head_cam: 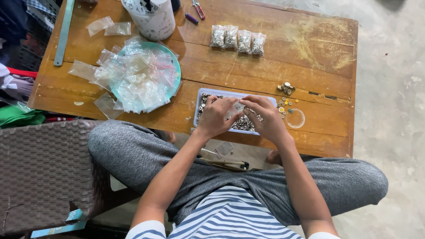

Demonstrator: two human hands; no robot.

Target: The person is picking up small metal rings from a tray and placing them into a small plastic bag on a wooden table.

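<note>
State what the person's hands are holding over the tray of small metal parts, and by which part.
Both the left hand and right hand pinch a small clear plastic bag at its upper edge, one on each side, over the tray.

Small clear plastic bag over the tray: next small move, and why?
Probably drop a pinch of the small metal fasteners into the small clear plastic bag. Both the left hand and the right hand hold it right above the pale blue rectangular tray, and four filled bags already lie on the wooden table.
</note>
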